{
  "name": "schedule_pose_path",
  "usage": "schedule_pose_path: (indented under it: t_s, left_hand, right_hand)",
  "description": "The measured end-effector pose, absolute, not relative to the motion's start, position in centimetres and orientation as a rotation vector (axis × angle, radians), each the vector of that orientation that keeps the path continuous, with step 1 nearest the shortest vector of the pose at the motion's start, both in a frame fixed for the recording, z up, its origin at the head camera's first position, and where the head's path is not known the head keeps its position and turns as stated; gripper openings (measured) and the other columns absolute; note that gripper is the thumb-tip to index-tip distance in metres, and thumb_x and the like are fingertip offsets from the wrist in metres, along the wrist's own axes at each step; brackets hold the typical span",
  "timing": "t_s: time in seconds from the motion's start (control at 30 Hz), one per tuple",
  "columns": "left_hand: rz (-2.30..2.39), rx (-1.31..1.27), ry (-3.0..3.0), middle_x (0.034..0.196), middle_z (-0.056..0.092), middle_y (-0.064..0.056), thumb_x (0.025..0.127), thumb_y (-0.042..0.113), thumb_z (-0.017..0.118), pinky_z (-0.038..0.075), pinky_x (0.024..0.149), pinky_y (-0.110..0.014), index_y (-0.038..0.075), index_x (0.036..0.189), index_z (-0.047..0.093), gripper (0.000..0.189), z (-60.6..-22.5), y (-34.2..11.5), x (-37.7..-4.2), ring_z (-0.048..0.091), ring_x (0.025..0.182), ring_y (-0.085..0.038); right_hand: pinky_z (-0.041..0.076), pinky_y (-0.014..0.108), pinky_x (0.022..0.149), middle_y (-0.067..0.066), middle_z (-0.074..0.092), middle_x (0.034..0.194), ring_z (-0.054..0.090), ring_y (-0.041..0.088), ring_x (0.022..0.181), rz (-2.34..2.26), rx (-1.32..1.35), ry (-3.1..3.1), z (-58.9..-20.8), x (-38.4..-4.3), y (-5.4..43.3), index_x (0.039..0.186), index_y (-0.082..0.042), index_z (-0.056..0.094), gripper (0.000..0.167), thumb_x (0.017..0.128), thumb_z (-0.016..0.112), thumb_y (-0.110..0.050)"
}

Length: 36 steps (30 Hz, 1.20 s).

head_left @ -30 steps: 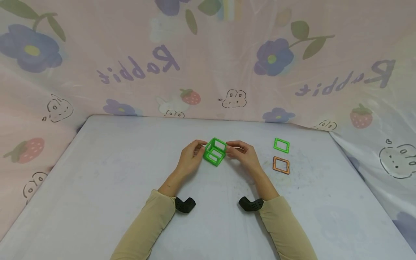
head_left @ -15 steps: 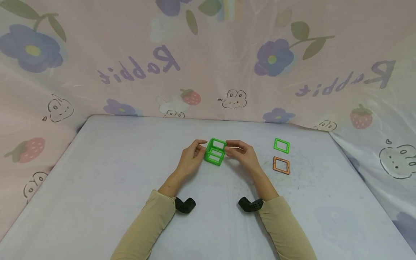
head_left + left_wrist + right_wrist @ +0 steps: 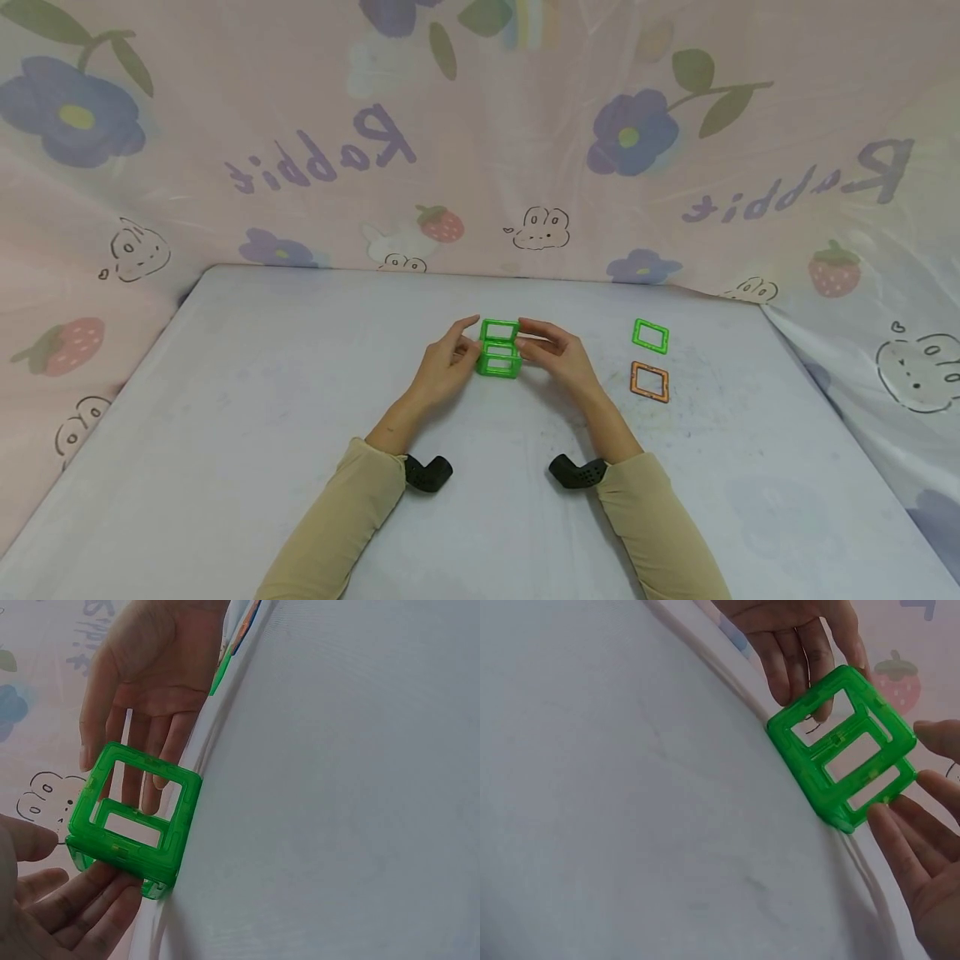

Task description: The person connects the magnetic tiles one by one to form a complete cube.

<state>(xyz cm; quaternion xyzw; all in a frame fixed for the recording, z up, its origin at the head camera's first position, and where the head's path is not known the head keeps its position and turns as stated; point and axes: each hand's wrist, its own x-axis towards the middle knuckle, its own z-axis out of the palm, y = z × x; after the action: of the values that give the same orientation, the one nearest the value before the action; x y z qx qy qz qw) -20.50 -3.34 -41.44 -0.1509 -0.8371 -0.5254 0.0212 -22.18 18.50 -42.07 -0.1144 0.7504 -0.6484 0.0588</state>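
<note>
A small cube-like frame of green magnetic tiles (image 3: 499,358) stands between both hands at the middle of the table. My left hand (image 3: 442,367) touches its left side with the fingertips, the index finger stretched out above. On the opposite side my right hand (image 3: 558,354) has its thumb and fingertips at the frame. In the left wrist view, the front of the green frame (image 3: 186,829) is a square with a window, and the fingers of both hands look fairly straight. The right wrist view shows the frame (image 3: 802,776) tilted by the camera angle; some fingertips are hidden behind it.
To the right lie a loose green square tile (image 3: 636,332) and, just nearer, an orange square tile (image 3: 633,376). The white table (image 3: 300,417) meets a patterned cloth (image 3: 480,167) at the back and sides. Each wrist carries a black device (image 3: 430,474).
The green frame has turned from a cornerwise stance to face me squarely. My left fingers shifted slightly right, with the index finger raised. Both loose tiles stayed put.
</note>
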Motion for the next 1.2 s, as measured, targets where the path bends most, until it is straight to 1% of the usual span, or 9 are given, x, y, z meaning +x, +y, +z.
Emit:
schedule_pose_path:
  t_s: [0.13, 0.37, 0.63, 0.7, 0.8, 0.93, 1.03, 1.2]
  left_hand:
    - [-1.625, -0.484, -2.607, 0.101, 0.069, -0.013, 0.098, 0.016, 0.051, 0.053, 0.087, -0.038, 0.008, 0.143, 0.043, 0.046, -41.4, -3.3, -20.5, 0.067, 0.094, -0.025]
    - [-1.644, -0.501, -2.616, 0.101, 0.068, -0.014, 0.098, 0.016, 0.051, 0.053, 0.087, -0.038, 0.01, 0.143, 0.044, 0.046, -41.4, -3.2, -20.4, 0.065, 0.094, -0.025]
    - [-1.619, -0.494, -2.623, 0.101, 0.066, -0.013, 0.098, 0.017, 0.052, 0.053, 0.084, -0.037, 0.008, 0.142, 0.045, 0.046, -41.8, -3.1, -20.6, 0.063, 0.091, -0.023]
    - [-1.61, -0.504, -2.614, 0.103, 0.065, -0.014, 0.097, 0.017, 0.053, 0.053, 0.083, -0.037, 0.007, 0.141, 0.046, 0.046, -41.9, -3.1, -20.7, 0.063, 0.091, -0.023]
    - [-1.596, -0.526, -2.6, 0.109, 0.062, -0.016, 0.097, 0.017, 0.053, 0.052, 0.084, -0.039, 0.007, 0.141, 0.046, 0.046, -42.0, -3.2, -20.8, 0.062, 0.095, -0.025]
    - [-1.594, -0.551, -2.581, 0.114, 0.061, -0.016, 0.097, 0.016, 0.052, 0.051, 0.092, -0.041, 0.006, 0.141, 0.045, 0.045, -42.1, -3.3, -20.8, 0.061, 0.103, -0.028]
    - [-1.604, -0.564, -2.572, 0.115, 0.059, -0.017, 0.097, 0.015, 0.052, 0.049, 0.096, -0.04, 0.005, 0.141, 0.044, 0.046, -42.1, -3.3, -20.7, 0.06, 0.107, -0.029]
    - [-1.64, -0.554, -2.57, 0.12, 0.053, -0.02, 0.097, 0.015, 0.052, 0.049, 0.096, -0.041, 0.006, 0.142, 0.044, 0.046, -42.2, -3.3, -20.7, 0.058, 0.109, -0.032]
  right_hand:
    - [0.053, 0.024, 0.086, 0.019, 0.054, 0.136, 0.063, 0.006, 0.106, -1.97, -0.365, 2.266, -42.0, -22.2, 18.4, 0.135, -0.001, 0.052, 0.046, 0.092, 0.065, -0.012]
    - [0.053, 0.023, 0.086, 0.019, 0.054, 0.136, 0.063, 0.009, 0.109, -1.962, -0.369, 2.272, -42.0, -22.0, 18.3, 0.135, -0.002, 0.053, 0.047, 0.091, 0.065, -0.012]
    - [0.051, 0.02, 0.087, 0.018, 0.054, 0.137, 0.059, 0.023, 0.117, -1.921, -0.344, 2.311, -41.9, -22.0, 18.5, 0.136, -0.003, 0.052, 0.046, 0.092, 0.064, -0.014]
    - [0.051, 0.021, 0.087, 0.017, 0.053, 0.137, 0.059, 0.021, 0.116, -1.915, -0.334, 2.327, -41.9, -22.0, 18.7, 0.136, -0.003, 0.052, 0.047, 0.093, 0.064, -0.015]
    - [0.053, 0.023, 0.087, 0.016, 0.053, 0.137, 0.06, 0.013, 0.111, -1.92, -0.308, 2.34, -41.7, -22.0, 19.0, 0.136, -0.001, 0.052, 0.047, 0.093, 0.064, -0.015]
    - [0.054, 0.024, 0.086, 0.016, 0.054, 0.137, 0.061, 0.003, 0.105, -1.935, -0.281, 2.338, -41.8, -22.0, 19.5, 0.135, 0.0, 0.051, 0.049, 0.092, 0.065, -0.017]
    - [0.054, 0.023, 0.085, 0.017, 0.054, 0.137, 0.062, 0.002, 0.102, -1.937, -0.273, 2.344, -41.9, -22.1, 19.9, 0.135, 0.001, 0.051, 0.049, 0.092, 0.065, -0.018]
    - [0.054, 0.022, 0.085, 0.018, 0.053, 0.137, 0.061, 0.0, 0.102, -1.929, -0.261, 2.377, -42.1, -22.1, 20.7, 0.135, 0.001, 0.052, 0.048, 0.092, 0.065, -0.019]
